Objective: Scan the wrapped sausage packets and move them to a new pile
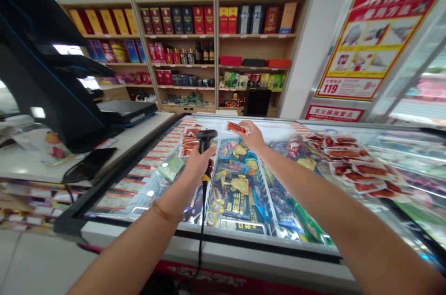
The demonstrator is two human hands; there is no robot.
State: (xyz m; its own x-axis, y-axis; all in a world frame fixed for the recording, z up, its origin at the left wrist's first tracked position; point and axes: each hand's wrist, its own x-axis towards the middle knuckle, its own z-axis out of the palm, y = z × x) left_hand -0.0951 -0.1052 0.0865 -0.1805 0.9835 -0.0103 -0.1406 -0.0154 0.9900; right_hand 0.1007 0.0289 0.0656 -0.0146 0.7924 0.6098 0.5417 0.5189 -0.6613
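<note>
Overhead, the left hand [198, 161] grips a black corded scanner [206, 139]; the right hand [253, 137] pinches a red-filled clear packet [237, 127].

A chest freezer [244, 258] with a glass lid holds packets of frozen goods, with red sausage packs [362, 172] lying on the glass at the right. To the left a counter [139, 134] carries a black till screen [42, 76] and a dark phone [91, 161]. Behind stand wooden shelves [216, 37] of boxed goods and bottles, and a red and yellow poster [376, 30] hangs on the right.

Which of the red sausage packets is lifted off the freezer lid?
The red packet in the right hand, held above the lid; the other red packets lie flat on the glass at right.
</note>
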